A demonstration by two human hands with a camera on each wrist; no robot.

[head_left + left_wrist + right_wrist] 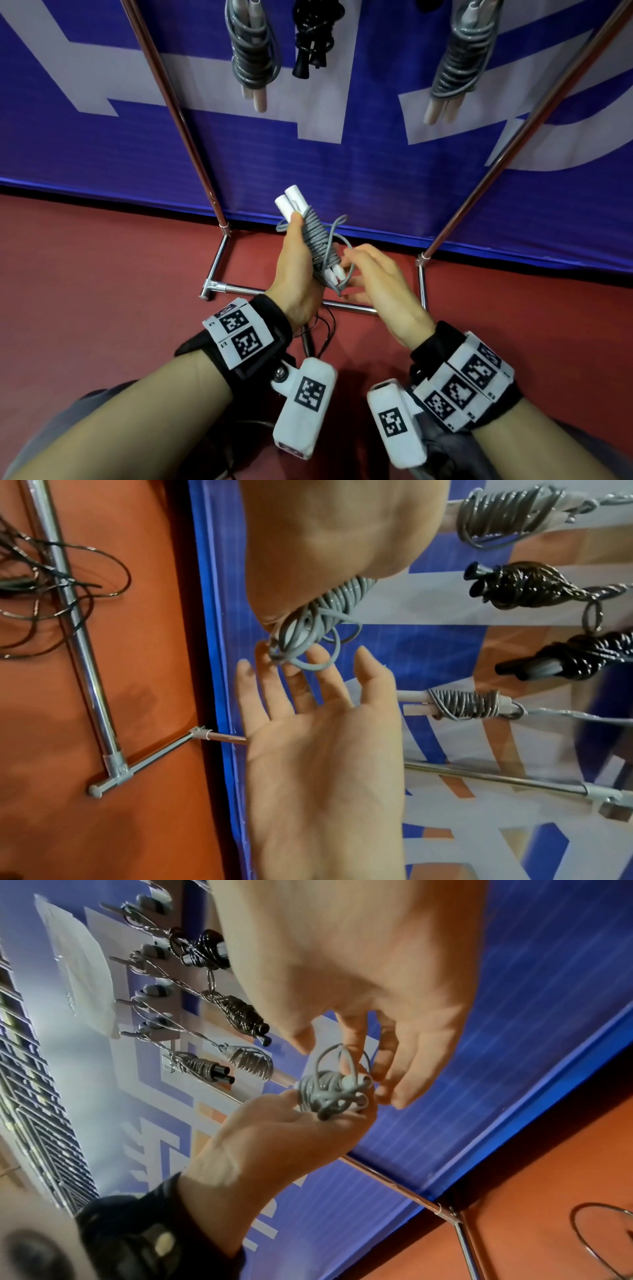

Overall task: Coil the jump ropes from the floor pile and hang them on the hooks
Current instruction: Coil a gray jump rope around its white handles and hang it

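My left hand (297,261) grips a coiled grey jump rope (317,244) with two white handles (290,202), held upright in front of the rack. The grey cord is wound tightly round the handles, and a loose loop (337,228) sticks out on the right. My right hand (359,274) is beside the bundle's lower end with straight, spread fingers (318,685) touching the loose loops (310,658). In the right wrist view the bundle (325,1093) sits in the left hand's fingers, end-on. The hooks lie above the head view's top edge.
Coiled ropes hang above: a grey one (251,54), a black one (315,37), another grey one (459,61). Slanted metal rack poles (178,113) (534,120) flank them, over a chrome base bar (219,265). Loose black rope (51,588) lies on the red floor behind a blue banner (342,171).
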